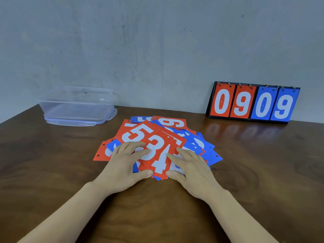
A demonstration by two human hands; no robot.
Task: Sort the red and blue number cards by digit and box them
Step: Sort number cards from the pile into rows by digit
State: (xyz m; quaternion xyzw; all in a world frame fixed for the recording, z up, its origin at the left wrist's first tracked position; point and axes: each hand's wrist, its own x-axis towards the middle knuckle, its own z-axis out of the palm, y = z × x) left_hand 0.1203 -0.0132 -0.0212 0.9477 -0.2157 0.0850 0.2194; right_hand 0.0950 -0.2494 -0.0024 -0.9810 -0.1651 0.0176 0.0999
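Both forearms reach in from the bottom edge over the brown wooden table [254,181]. The left hand [125,164] and right hand [192,171] lie flat with fingers straight, holding nothing, and press on the near part of a loose pile of cards [208,152] at the table's centre. Red cards showing 5, 3 and 4 lie uppermost, and blue cards fan out beneath to the right. Farther back on the left, well apart from the pile, a clear plastic box [77,104] stands on its lid [73,123]. At the far right, a flip scoreboard [254,102] against the grey wall [157,41] reads 09 in red and 09 in blue.
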